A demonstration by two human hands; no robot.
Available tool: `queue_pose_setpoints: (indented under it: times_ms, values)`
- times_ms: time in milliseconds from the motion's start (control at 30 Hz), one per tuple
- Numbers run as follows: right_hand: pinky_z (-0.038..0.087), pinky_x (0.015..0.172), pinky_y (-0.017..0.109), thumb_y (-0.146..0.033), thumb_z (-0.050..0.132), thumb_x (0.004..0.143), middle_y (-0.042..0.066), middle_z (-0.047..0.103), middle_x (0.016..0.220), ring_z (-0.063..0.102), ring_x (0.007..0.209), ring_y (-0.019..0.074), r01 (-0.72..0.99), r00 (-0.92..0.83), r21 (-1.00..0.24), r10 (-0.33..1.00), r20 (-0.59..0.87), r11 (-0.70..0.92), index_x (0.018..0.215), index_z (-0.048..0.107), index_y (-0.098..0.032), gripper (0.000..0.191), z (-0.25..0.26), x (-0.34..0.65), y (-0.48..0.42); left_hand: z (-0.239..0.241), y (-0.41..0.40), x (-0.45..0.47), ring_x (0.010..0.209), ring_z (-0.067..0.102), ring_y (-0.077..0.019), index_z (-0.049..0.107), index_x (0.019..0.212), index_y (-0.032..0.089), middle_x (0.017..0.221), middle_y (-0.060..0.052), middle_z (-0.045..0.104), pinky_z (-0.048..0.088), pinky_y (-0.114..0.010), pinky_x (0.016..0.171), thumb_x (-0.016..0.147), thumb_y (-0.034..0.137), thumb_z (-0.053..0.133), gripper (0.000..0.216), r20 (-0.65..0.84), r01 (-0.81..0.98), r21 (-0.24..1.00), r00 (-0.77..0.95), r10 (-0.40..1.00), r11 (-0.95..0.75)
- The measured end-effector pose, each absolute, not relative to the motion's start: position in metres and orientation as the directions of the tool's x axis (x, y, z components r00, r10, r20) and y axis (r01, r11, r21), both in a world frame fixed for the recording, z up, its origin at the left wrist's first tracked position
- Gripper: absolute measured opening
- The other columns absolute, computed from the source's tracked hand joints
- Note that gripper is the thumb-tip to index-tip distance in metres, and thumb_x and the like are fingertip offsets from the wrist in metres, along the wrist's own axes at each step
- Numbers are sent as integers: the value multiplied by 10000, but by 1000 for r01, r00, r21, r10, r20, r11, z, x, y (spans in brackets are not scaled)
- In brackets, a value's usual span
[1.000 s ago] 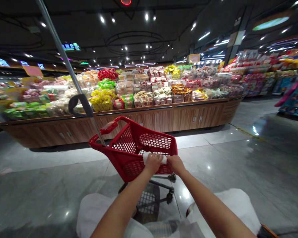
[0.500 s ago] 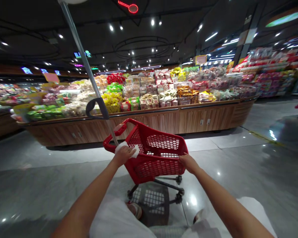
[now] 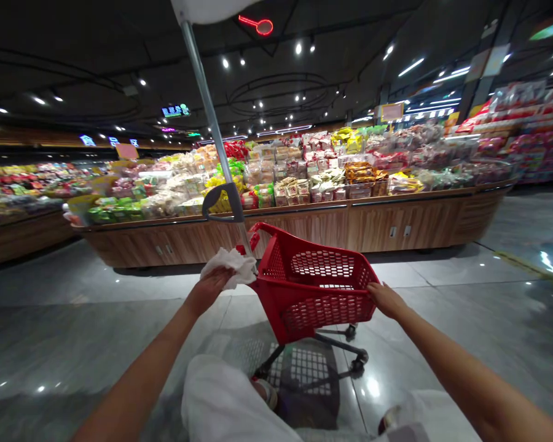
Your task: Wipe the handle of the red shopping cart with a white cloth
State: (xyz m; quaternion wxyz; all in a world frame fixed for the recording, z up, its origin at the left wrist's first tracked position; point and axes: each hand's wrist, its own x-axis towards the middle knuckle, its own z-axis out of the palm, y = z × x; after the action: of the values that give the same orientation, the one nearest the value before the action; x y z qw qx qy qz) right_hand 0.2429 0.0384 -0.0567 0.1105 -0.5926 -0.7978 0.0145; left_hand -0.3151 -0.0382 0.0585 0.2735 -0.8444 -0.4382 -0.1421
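Observation:
A red plastic shopping cart [image 3: 299, 307] with a perforated basket stands in front of me on dark wheeled legs. My left hand [image 3: 214, 285] grips a crumpled white cloth [image 3: 234, 263], paper or fabric I cannot tell, against the cart's handle end, most of which the cloth hides. At the basket's opposite end, my right hand [image 3: 387, 299] has its fingers closed over the red rim. A metal pole [image 3: 207, 98] with a grey loop handle [image 3: 223, 202] rises from the cart's handle end, beside the cloth.
Beyond the cart runs a long wood-panelled display counter [image 3: 304, 233] heaped with packaged snacks [image 3: 295, 190]. More stacked goods [image 3: 534, 141] stand at the right. The glossy tiled floor [image 3: 142, 337] surrounds the cart, and my shoe is close to its wheels.
The left hand and cloth have shifted outward along the cart's handle end, and the cloth looks more spread. The right hand keeps its hold on the rim. The whole view has swung left.

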Motion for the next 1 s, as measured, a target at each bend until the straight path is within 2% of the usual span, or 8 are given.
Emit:
queue_pose_setpoints:
  times_ms: [100,267,367,467,567,700,933,1000]
  values:
    - [260,1077,446,-57,487,776,137,574,1278,498,1211,246,871,-431,-188,890,152,454,1165,632,-183,433,-38,202,37,64,-9,-279,1152,588,-264,596,1190,133,1216,-149,642,452,-448,1009,891,157,463,329,495,891,-239,453,741,-385]
    - [320,1081,390,-75,460,780,106,464,1412,408,1297,203,592,-626,-364,695,355,719,1385,432,-186,616,-12,101,28,57,15,-201,1002,643,-258,639,1047,102,987,-151,709,414,-449,1024,890,204,490,240,500,954,-137,300,812,-268]
    - [317,1081,395,-103,428,814,118,411,1451,376,1320,206,492,-539,-486,691,481,722,1423,359,-174,617,-6,51,26,52,7,-172,1032,622,-260,620,1095,111,1027,-149,697,422,-438,1007,880,179,491,260,502,953,-124,299,811,-275]
    - [258,1090,471,-227,460,865,107,514,1357,449,1240,238,483,-410,-590,763,501,647,1352,434,-195,489,-5,31,25,51,-9,-149,1087,595,-252,582,1175,124,1133,-146,664,416,-429,1012,866,136,491,323,475,911,-142,405,781,-387]
    - [219,1084,497,-354,501,867,93,616,1184,505,1136,254,513,-300,-609,791,534,605,1202,544,-195,373,-11,47,19,56,-21,-130,1142,561,-232,538,1248,148,1223,-126,626,417,-406,1016,885,124,461,372,402,811,-170,576,712,-560]
    - [332,1008,396,-389,459,872,97,630,1111,533,1051,238,495,-242,-601,764,599,628,1117,580,-185,341,-19,96,10,70,-23,-131,1149,556,-185,542,1239,195,1222,-69,632,438,-345,1005,941,141,365,352,366,686,-134,705,608,-715]
    - [418,883,337,-381,246,944,82,646,979,540,1004,237,498,-34,-706,825,565,504,893,636,-211,428,-29,159,13,115,0,-155,1107,581,-258,510,1252,131,1194,-143,630,475,-407,941,937,278,401,364,714,858,130,267,647,-498]
    - [421,881,353,-442,276,936,71,648,938,543,985,240,448,27,-728,805,592,520,863,645,-214,440,-34,170,17,120,0,-131,1146,557,-256,508,1268,143,1233,-138,611,452,-403,969,937,315,399,388,716,813,160,295,633,-560]
